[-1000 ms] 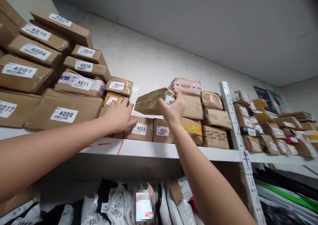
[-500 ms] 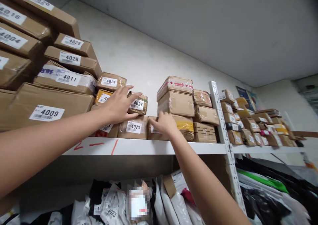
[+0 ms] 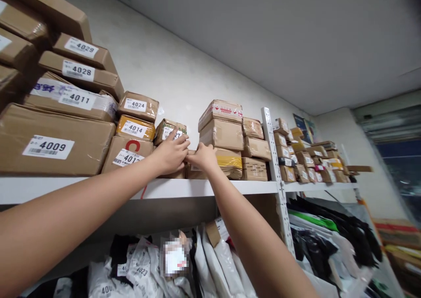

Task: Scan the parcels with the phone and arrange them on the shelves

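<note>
My left hand (image 3: 173, 154) rests against a small carton labelled with an ending of 27 (image 3: 163, 131), its fingers extended and covering part of the label and the box below. Close beside it, my right hand (image 3: 204, 156) has curled fingers over a low brown box (image 3: 194, 172). Its thumb and fingertips meet the left hand's fingertips, and what they grip is hidden. To the right of the gap, a plain carton (image 3: 226, 133) carries another with red-printed tape (image 3: 223, 110). Left of my hand stand boxes 4024 (image 3: 138, 106), 4014 (image 3: 136, 128) and 4012 (image 3: 126, 157).
Larger cartons, including 4009 (image 3: 55, 144) and 4011 (image 3: 75, 98), are stacked at left on the white shelf (image 3: 243, 187). A perforated post (image 3: 271, 142) stands at right, with more parcels beyond it. Bagged items (image 3: 141, 263) fill the lower shelf.
My view has shifted right. My left hand has moved down and right, its fingers drawn together, and my right hand has come up beside it. The boxes look unchanged.
</note>
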The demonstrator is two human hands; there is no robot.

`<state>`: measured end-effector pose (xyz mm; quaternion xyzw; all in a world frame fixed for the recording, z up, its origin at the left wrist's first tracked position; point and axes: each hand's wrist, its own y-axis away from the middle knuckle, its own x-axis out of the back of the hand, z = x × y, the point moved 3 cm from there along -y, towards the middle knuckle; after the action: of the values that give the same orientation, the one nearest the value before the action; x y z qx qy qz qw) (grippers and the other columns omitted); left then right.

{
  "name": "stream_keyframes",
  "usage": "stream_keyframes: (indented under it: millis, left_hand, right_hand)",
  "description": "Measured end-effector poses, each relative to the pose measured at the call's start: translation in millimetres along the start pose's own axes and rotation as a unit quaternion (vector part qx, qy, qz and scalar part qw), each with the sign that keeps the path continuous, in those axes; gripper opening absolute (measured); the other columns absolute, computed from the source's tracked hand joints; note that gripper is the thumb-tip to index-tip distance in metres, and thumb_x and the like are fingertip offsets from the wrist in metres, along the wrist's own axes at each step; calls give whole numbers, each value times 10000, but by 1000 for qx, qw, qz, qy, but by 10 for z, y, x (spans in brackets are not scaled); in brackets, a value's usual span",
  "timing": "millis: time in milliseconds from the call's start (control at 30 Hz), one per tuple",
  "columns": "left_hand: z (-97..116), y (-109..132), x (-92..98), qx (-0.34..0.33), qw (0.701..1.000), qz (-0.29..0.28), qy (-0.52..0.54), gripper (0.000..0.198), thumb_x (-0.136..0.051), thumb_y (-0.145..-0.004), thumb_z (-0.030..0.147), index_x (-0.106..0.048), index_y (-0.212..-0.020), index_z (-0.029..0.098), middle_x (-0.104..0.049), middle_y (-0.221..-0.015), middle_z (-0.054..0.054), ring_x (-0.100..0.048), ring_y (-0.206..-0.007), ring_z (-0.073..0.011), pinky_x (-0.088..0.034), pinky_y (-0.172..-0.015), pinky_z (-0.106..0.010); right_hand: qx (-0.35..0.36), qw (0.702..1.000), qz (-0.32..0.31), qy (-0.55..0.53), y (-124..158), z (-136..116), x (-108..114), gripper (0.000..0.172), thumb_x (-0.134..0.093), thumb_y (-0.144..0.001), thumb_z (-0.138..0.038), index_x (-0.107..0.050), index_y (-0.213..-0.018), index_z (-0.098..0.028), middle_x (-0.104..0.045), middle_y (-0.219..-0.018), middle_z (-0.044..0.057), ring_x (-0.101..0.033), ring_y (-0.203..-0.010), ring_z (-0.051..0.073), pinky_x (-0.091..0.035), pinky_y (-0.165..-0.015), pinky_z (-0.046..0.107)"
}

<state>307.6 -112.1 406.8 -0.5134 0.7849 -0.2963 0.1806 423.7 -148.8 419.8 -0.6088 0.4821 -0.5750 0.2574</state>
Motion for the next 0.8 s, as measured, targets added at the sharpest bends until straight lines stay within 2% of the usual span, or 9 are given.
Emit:
stream_keyframes:
  millis: [133, 267, 333, 400, 500, 567, 633, 733, 800]
  left_hand:
    - [-35, -1, 14, 7, 1000, 7, 12, 354, -571, -809, 322, -682, -1038, 77, -637, -1174, -174, -467, -1256, -317, -243, -1155, -551]
    - [-79, 94, 36, 30, 997, 45, 45, 326, -558, -818, 324, -687, -1069, 161, -513, -1383, -159, -364, -1347, -356, -225, -1146, -592]
    - [-116, 147, 45, 68, 993, 67, 67, 390, -595, -801, 344, -648, -1170, 228, -436, -1457, -140, -301, -1379, -388, -193, -1123, -653]
    - [-165, 180, 59, 120, 986, 82, 82, 521, -618, -793, 371, -561, -1297, 249, -372, -1497, -156, -241, -1397, -426, -148, -1095, -708]
    - [-249, 179, 83, 187, 977, 63, 82, 615, -602, -816, 426, -487, -1374, 195, -311, -1514, -210, -186, -1405, -466, -140, -1073, -722]
    - [-307, 162, 97, 214, 972, 38, 84, 621, -589, -830, 457, -476, -1384, 199, -318, -1500, -226, -223, -1389, -470, -205, -1066, -685]
    - [-350, 149, 110, 218, 972, 21, 84, 625, -586, -833, 483, -468, -1388, 221, -337, -1480, -231, -279, -1365, -460, -247, -1065, -641]
    - [-375, 163, 131, 203, 977, 13, 69, 670, -603, -816, 499, -451, -1394, 196, -340, -1470, -241, -292, -1362, -447, -221, -1091, -618]
    - [-370, 205, 147, 204, 977, 15, 61, 697, -604, -812, 494, -434, -1402, 163, -332, -1475, -247, -273, -1373, -443, -202, -1102, -622]
  right_hand:
    - [-27, 999, 26, -17, 70, 26, 195, 664, -606, -669, -564, -555, -1155, -113, -576, -1176, 264, -481, -1171, 441, -425, -901, 495]
    - [-51, 996, 63, -33, 277, 163, 302, 739, -608, -619, -675, -563, -1149, -162, -523, -1224, 250, -451, -1205, 465, -392, -952, 530]
    - [-72, 992, 80, -68, 374, 218, 244, 812, -633, -605, -670, -511, -1241, -180, -496, -1247, 246, -460, -1205, 466, -389, -958, 558]
    - [-86, 986, 90, -112, 432, 239, 164, 840, -665, -607, -619, -463, -1304, -195, -518, -1206, 228, -524, -1151, 432, -419, -944, 537]
    - [-91, 980, 113, -134, 478, 241, 183, 743, -671, -629, -553, -500, -1274, -226, -552, -1126, 185, -586, -1067, 372, -461, -913, 479]
    - [-90, 975, 147, -142, 537, 273, 348, 707, -687, -609, -540, -547, -1234, -239, -558, -1102, 170, -584, -1057, 361, -465, -912, 477]
    - [-81, 963, 193, -169, 638, 348, 613, 687, -702, -570, -541, -595, -1182, -248, -579, -1075, 149, -590, -1028, 351, -473, -896, 487]
    - [-59, 933, 257, -245, 827, 494, 1071, 652, -729, -482, -544, -647, -1069, -271, -643, -1008, 93, -616, -921, 325, -492, -838, 500]
    - [-68, 917, 282, -273, 939, 558, 1334, 606, -750, -415, -532, -672, -967, -295, -663, -916, 67, -620, -818, 313, -497, -758, 512]
